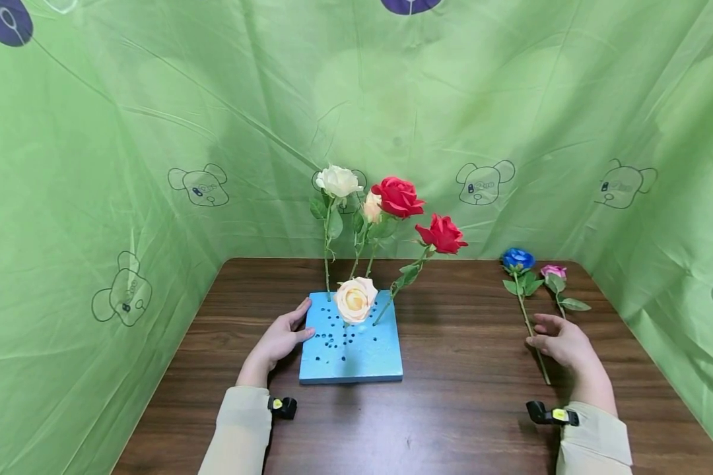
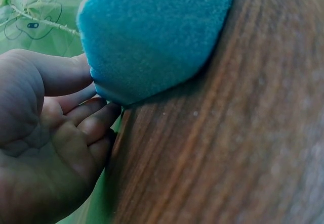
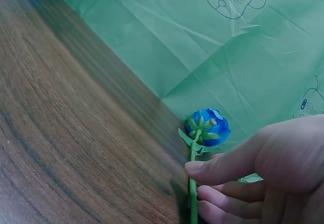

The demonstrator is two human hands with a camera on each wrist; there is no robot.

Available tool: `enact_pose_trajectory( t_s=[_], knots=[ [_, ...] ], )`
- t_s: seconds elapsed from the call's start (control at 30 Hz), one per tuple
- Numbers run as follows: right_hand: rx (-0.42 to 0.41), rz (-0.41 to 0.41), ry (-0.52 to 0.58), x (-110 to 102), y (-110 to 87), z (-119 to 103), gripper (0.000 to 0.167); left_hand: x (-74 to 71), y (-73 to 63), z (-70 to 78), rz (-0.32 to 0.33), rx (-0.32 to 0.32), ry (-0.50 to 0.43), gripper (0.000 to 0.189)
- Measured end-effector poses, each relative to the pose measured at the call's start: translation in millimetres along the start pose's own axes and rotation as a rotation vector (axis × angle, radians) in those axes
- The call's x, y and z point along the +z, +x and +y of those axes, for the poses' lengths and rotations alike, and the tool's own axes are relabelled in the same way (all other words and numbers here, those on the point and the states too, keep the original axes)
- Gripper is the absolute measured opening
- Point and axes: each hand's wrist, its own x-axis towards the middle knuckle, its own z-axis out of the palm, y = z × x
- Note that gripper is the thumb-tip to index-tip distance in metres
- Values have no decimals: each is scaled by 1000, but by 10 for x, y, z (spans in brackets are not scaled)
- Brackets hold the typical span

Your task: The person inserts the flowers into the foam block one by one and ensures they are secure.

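Observation:
My left hand (image 1: 280,341) rests against the left edge of a light blue foam board (image 1: 356,369) dotted with holes. Its thumb (image 2: 63,76) touches the board's upper edge while the fingers lie along the side. At the right, my right hand (image 1: 563,342) pinches the green stem of a blue rose (image 1: 517,258) between thumb and fingers; the stem's lower end slants toward the front. In the right wrist view the rose's bloom (image 3: 210,128) shows from beneath. A pink rose (image 1: 554,272) lies beside it, its lower stem hidden by the hand.
Several roses stand in the board: a white one (image 1: 338,181), a peach bud (image 1: 372,207), two red ones (image 1: 399,197) and a cream one (image 1: 356,299) leaning forward. The brown wooden table (image 1: 451,369) is bounded by green cloth (image 1: 404,119) behind and at both sides.

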Motion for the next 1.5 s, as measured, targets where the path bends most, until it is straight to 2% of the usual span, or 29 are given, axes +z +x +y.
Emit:
enact_pose_trajectory(
  t_s=[0.1,0.33,0.63,1.0,1.3,1.5],
  knots=[
    [6,-19,-2,6,8,10,72,5,2,-2,1,-1,3,73],
    [3,22,-138,39,41,49,76,4,12,7,9,0,14,73],
    [-1,29,-188,50,47,43,73,-3,6,35,12,3,23,73],
    [2,15,-198,33,48,35,64,2,-1,14,7,9,7,73],
    [30,-6,-161,27,37,-8,62,11,14,6,6,-7,17,73],
    [45,-58,-50,45,21,-45,58,4,5,6,8,-7,27,73]
  ],
)
